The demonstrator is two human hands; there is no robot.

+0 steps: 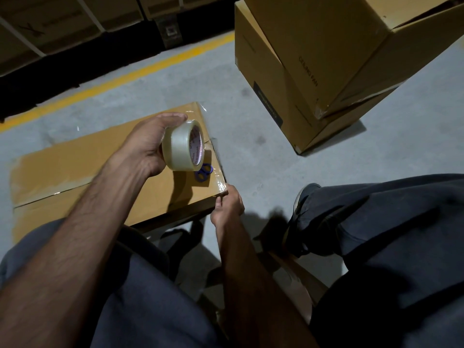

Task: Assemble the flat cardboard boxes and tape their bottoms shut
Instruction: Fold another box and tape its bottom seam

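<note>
A brown cardboard box [75, 162] stands on the floor between my knees with its taped bottom flaps facing up. My left hand [148, 144] grips a roll of clear packing tape [183, 146] above the box's right part. My right hand [227, 207] is at the box's near right corner, its fingers curled against the shiny clear tape [221, 185] that wraps over that edge. Blue-handled scissors [204, 171] lie on the box top just under the roll, mostly hidden by it.
Two assembled cardboard boxes [313, 61] are stacked on the grey floor at the upper right. A yellow floor line [120, 80] runs along dark racking with more cartons at the top left. My legs in dark trousers fill the bottom, with my right shoe [301, 212] beside the box.
</note>
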